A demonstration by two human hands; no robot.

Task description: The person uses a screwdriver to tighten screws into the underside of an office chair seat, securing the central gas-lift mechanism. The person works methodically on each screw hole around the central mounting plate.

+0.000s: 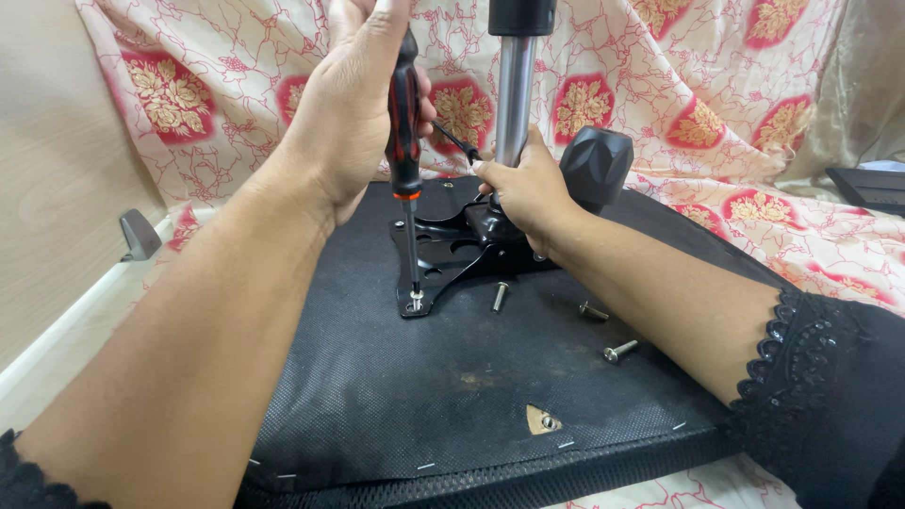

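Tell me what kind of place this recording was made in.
Probably a home, not a workshop: a chair seat lies upside down on a floral bedsheet, beside a wooden panel. The left hand holds a screwdriver; loose bolts lie on the seat.

Soft, even daylight fills the scene, shadows stay faint, glare streaks the chrome column [515, 94], and near forearms blur slightly.

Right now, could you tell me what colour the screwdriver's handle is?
The screwdriver handle is black with red-orange accents, seen best in the head view.
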